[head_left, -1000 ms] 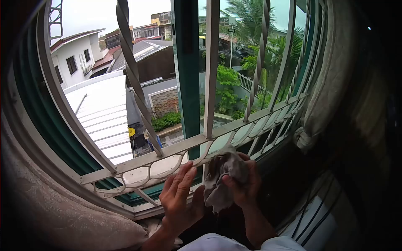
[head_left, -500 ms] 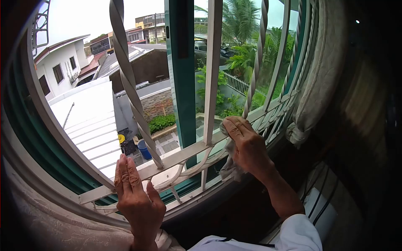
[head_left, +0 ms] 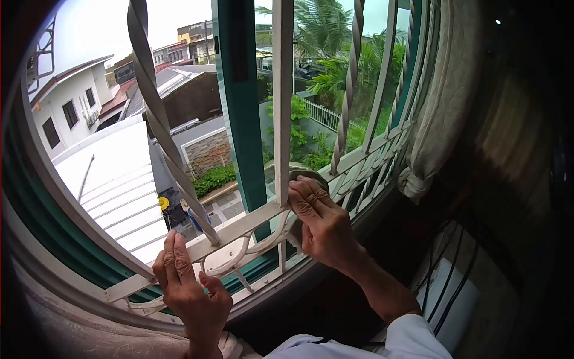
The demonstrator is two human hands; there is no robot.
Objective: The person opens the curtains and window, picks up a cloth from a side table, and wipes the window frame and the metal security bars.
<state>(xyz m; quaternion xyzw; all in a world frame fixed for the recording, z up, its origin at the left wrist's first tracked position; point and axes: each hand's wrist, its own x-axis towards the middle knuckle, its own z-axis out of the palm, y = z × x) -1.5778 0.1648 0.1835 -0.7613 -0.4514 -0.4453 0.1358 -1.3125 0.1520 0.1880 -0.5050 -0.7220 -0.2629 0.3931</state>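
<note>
Light-painted window bars (head_left: 281, 107), some flat and some twisted, rise from a horizontal rail (head_left: 248, 222) with curved metalwork below it. My right hand (head_left: 326, 224) presses a grey cloth (head_left: 294, 230) against the rail, just right of a flat upright bar. The cloth shows above the fingers and hangs below the rail. At the left end of the rail rests my left hand (head_left: 194, 293), its fingers over the metal and its thumb apart, left of a twisted bar (head_left: 158, 119). Nothing shows in it.
A green window frame (head_left: 242, 119) stands behind the bars. Knotted curtain (head_left: 415, 179) hangs at the right, and pale fabric (head_left: 78, 326) lies along the lower left. Dark cables (head_left: 457, 287) run over a white object at the lower right. Buildings and plants are outside.
My right hand has slid left along the rail with the cloth, closer to the flat upright bar. My left hand stays on the rail. The view has shifted slightly.
</note>
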